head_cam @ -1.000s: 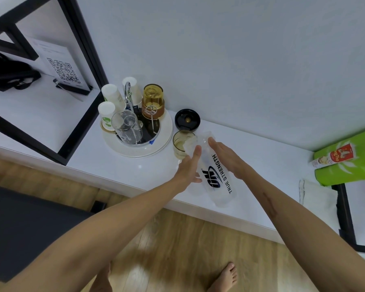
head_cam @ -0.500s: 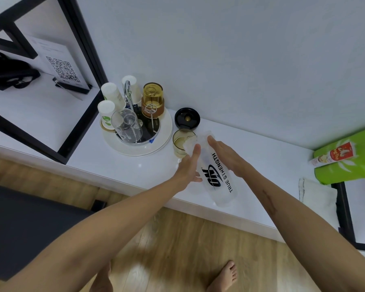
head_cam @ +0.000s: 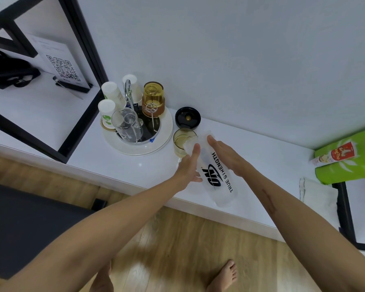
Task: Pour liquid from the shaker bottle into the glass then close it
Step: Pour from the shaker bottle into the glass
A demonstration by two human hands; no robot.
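A clear shaker bottle (head_cam: 216,175) with black "TRUE STRENGTH" lettering is tipped over, its open mouth resting over the rim of a small glass (head_cam: 182,142) that holds yellowish liquid. My left hand (head_cam: 189,167) grips the bottle's left side and my right hand (head_cam: 222,153) presses on its right side, so both hold it. The bottle's black lid (head_cam: 187,121) lies upside down on the white counter (head_cam: 114,165) just behind the glass.
A round white tray (head_cam: 164,142) left of the glass carries paper cups, an upturned clear glass and an amber glass. A black frame shelf with a QR sign stands at far left. A green packet (head_cam: 348,159) and a folded white cloth (head_cam: 316,194) lie at right.
The bottle has stayed tipped at the glass, with both hands holding it; the view has shifted only slightly.
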